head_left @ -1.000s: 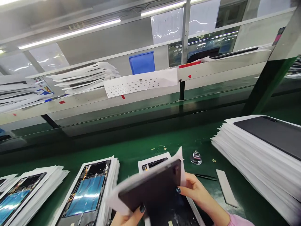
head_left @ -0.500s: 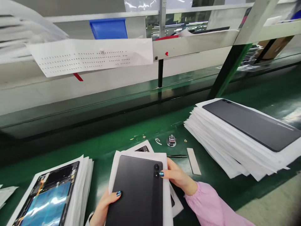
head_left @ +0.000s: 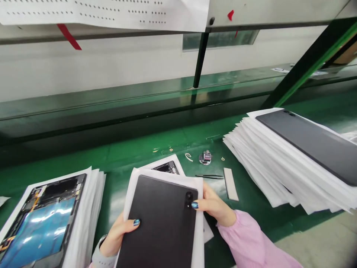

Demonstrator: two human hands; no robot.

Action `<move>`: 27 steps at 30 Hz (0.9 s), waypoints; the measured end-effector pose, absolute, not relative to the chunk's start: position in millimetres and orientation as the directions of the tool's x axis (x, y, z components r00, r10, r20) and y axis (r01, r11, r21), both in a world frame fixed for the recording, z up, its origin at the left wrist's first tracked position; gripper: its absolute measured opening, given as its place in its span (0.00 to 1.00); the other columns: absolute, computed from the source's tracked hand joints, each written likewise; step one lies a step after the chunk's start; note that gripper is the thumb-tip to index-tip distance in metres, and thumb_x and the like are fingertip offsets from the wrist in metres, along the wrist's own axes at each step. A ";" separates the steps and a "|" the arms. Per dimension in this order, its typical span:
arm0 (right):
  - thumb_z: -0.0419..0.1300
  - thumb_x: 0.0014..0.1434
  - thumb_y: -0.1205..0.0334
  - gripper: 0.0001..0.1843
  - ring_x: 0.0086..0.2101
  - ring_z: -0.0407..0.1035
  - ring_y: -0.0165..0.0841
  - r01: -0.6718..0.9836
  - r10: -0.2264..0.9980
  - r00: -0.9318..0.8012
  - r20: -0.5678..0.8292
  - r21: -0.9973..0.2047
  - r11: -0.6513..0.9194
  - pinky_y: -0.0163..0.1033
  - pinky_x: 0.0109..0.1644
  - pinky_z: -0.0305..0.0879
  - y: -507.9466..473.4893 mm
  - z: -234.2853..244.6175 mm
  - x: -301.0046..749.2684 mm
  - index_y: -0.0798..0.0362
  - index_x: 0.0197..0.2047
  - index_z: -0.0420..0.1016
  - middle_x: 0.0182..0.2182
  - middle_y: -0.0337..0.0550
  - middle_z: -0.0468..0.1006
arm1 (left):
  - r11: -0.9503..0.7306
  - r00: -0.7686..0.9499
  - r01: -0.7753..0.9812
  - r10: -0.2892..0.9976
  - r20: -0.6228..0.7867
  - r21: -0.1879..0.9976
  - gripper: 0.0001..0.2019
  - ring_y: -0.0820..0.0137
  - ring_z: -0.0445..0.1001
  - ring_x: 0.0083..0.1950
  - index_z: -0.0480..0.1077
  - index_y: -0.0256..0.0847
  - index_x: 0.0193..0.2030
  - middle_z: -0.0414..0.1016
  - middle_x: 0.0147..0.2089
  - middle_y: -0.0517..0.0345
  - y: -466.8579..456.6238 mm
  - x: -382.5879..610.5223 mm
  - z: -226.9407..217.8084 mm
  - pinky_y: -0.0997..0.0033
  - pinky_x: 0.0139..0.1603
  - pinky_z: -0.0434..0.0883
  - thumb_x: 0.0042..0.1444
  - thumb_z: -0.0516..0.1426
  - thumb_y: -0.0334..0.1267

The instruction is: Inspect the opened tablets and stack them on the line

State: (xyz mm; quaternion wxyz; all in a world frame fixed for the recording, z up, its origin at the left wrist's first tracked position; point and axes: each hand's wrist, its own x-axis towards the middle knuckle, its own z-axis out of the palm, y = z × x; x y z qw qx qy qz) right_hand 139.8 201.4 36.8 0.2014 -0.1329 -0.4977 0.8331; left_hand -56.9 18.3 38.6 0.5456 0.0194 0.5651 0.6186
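A dark grey tablet back cover (head_left: 161, 219) with a camera bump at its top right lies on a white foam sheet (head_left: 199, 227). My left hand (head_left: 118, 232) grips its left edge, thumb on the cover. My right hand (head_left: 213, 204) holds the upper right edge, thumb beside the camera lens. Fingers behind the sheet are hidden. Beneath it, partly covered, an opened tablet (head_left: 170, 167) shows its inner parts on another white sheet. Tweezers (head_left: 209, 176) and a pale flat strip (head_left: 230, 184) rest just beyond my right hand.
At left, an opened tablet with a blue-filmed battery (head_left: 41, 227) tops a stack of white sheets (head_left: 86, 216). A taller stack (head_left: 251, 163) at right carries another grey cover (head_left: 309, 141). A small metal counter (head_left: 205, 158) and scraps lie on the green bench (head_left: 119, 152).
The view has tipped downward, so the shelf and paper sit higher in the picture. Both hands still hold the back cover, which is turned slightly clockwise.
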 end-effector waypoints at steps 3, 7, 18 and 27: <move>0.73 0.45 0.48 0.26 0.39 0.75 0.41 -0.194 0.480 -0.877 -0.033 -0.888 -0.416 0.42 0.47 0.71 201.4 35.7 139.8 0.52 0.45 0.81 0.35 0.43 0.81 | 0.225 -0.405 -0.659 0.698 -0.591 0.717 0.36 0.46 0.82 0.40 0.76 0.36 0.54 0.85 0.30 0.51 17.5 -56.5 38.6 0.57 0.41 0.78 0.31 0.71 0.35; 0.74 0.45 0.46 0.26 0.38 0.75 0.41 -0.177 0.493 -0.869 -0.050 -0.898 -0.403 0.44 0.47 0.71 202.6 30.5 138.4 0.53 0.44 0.81 0.34 0.43 0.82 | 0.224 -0.403 -0.675 0.687 -0.605 0.703 0.32 0.46 0.82 0.38 0.78 0.35 0.50 0.84 0.31 0.49 16.2 -58.5 34.8 0.59 0.38 0.77 0.32 0.71 0.34; 0.69 0.54 0.43 0.32 0.47 0.74 0.41 -0.153 0.475 -0.878 -0.054 -0.910 -0.386 0.44 0.52 0.68 202.4 29.4 127.0 0.49 0.57 0.72 0.49 0.46 0.80 | 0.152 -0.365 -0.806 0.632 -0.683 0.572 0.04 0.66 0.79 0.23 0.77 0.37 0.23 0.80 0.22 0.57 33.4 -68.1 34.5 0.73 0.24 0.74 0.45 0.66 0.29; 0.71 0.53 0.52 0.44 0.42 0.75 0.42 -0.088 0.482 -0.867 -0.128 -0.912 -0.401 0.42 0.43 0.71 197.4 30.5 127.4 0.43 0.68 0.57 0.49 0.45 0.78 | 0.008 -0.228 -0.937 0.743 -0.630 0.348 0.14 0.55 0.84 0.40 0.79 0.28 0.36 0.84 0.31 0.44 33.1 -78.8 38.1 0.57 0.52 0.77 0.58 0.53 0.34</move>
